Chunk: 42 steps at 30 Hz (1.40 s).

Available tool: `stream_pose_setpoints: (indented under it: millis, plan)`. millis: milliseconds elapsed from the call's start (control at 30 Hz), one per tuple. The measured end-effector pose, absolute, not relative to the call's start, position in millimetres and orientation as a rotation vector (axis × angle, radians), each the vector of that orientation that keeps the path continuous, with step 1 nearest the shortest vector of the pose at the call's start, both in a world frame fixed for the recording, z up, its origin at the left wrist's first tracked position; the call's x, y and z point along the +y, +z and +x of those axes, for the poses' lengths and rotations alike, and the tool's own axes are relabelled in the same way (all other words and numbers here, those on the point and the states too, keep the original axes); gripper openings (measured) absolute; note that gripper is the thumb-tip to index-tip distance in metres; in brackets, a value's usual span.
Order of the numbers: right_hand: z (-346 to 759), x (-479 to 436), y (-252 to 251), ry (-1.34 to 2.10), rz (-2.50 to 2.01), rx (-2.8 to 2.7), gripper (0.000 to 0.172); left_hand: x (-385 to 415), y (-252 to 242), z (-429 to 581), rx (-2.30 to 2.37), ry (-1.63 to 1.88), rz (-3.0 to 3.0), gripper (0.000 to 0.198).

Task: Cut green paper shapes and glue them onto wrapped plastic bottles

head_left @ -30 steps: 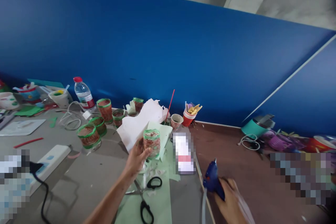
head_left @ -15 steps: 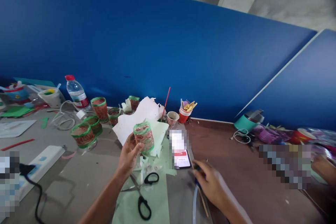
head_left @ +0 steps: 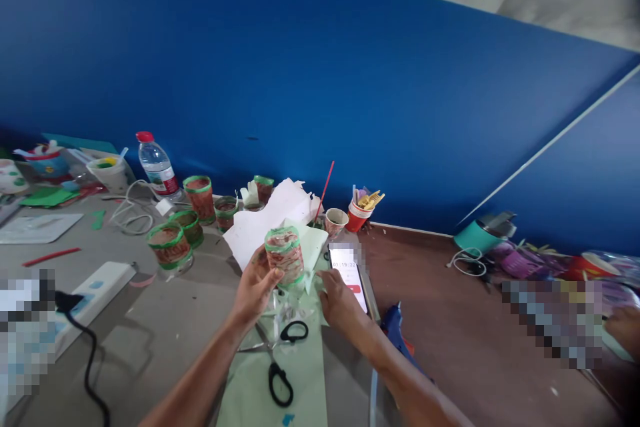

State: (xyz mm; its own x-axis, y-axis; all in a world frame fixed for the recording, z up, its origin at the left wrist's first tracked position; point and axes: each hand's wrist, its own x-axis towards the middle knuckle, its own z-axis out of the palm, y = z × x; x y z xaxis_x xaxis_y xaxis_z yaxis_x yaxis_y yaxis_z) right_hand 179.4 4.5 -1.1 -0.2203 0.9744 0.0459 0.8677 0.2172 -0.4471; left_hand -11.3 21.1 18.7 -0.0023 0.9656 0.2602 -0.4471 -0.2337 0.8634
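Observation:
My left hand [head_left: 257, 287] is closed around a small round cup [head_left: 285, 257], coated reddish-brown with green bands at rim and base. It is held above the table, tilted a little towards me. My right hand [head_left: 340, 293] reaches in just right of the cup, partly over the phone [head_left: 353, 277]; its thumb and index finger are apart, close to a pale green paper scrap, and I see nothing between them. Black-handled scissors [head_left: 280, 383] lie partly open on a pale green sheet [head_left: 305, 373] below. Beyond my right forearm rests a blue glue gun [head_left: 393, 323], partly hidden.
Several similar reddish-brown and green cups [head_left: 170, 247] stand at the left, near a water bottle [head_left: 157, 170]. A white power strip [head_left: 95, 293] with a black cable lies front left. Torn white paper [head_left: 273, 213] is behind the held cup. Another person's hand [head_left: 623, 330] shows far right.
My right hand has left the glue gun and thin wooden stick and moved left, beside the cup. My left hand still holds the cup. The view has shifted slightly.

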Motion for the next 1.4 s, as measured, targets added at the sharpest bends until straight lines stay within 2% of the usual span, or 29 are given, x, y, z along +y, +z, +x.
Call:
stream_pose_setpoints:
  millis: [100,167,500,767,900,1033,1200,1400]
  plan:
    - [172,15,-6,0.449,-1.762,-2.170,0.057,22,16,-11,0.691,1.521,1.080,0.060]
    - [166,19,-7,0.453,-1.791,-2.168,0.058,23,12,-11,0.679,1.526,1.074,0.056]
    - [156,25,-7,0.438,-1.891,-2.204,0.031,26,6,-9,0.698,1.524,1.092,0.062]
    - [147,24,-5,0.486,-1.924,-2.176,0.053,26,5,-9,0.660,1.518,1.101,0.060]
    - [145,26,-10,0.545,-1.878,-2.112,0.056,26,5,-9,0.686,1.531,1.116,0.060]
    - [149,31,-9,0.650,-1.815,-2.004,0.049,26,3,-10,0.692,1.513,1.123,0.061]
    - [165,37,13,0.796,-1.596,-1.865,0.023,28,0,-9,0.615,1.486,1.120,0.059]
    - [183,41,38,1.016,-1.342,-1.599,0.016,32,1,-6,0.594,1.481,1.098,0.062]
